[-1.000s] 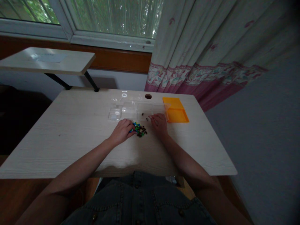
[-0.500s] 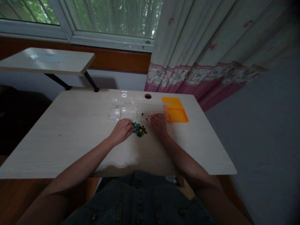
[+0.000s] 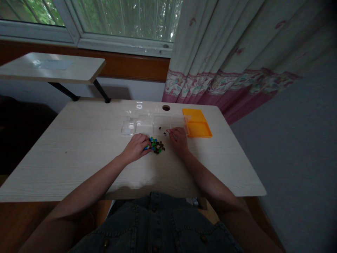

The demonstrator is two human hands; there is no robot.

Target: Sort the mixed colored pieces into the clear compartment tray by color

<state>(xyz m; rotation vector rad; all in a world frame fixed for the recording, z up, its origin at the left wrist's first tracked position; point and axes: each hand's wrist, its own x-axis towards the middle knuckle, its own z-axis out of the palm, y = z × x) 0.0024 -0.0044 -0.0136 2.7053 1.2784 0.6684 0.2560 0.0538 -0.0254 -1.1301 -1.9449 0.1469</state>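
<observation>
On the table lies a heap of small plastic pieces (image 3: 158,145) in blue, green, yellow and dark brown. My left hand (image 3: 137,147) rests at the heap's left side, fingers curled, with small blue pieces showing between thumb and fingers. Behind the heap stands a clear plastic box (image 3: 144,127) with several compartments. My right hand (image 3: 179,140) reaches over its front right part, thumb and fingertips pinched together. Whatever they hold is too small to make out. A dark piece (image 3: 160,128) is inside the box, and another small piece (image 3: 165,133) lies near my right fingertips.
An orange two-part tray (image 3: 202,130) sits to the right of the clear box. Behind the box is a round hole (image 3: 166,108) in the tabletop. A raised shelf (image 3: 86,72) stands at the back left, and a curtain (image 3: 200,84) hangs beyond the table's back edge.
My left thumb has moved slightly apart from the fingers, and blue pieces now show between them. My right hand stays nearly still over the clear box.
</observation>
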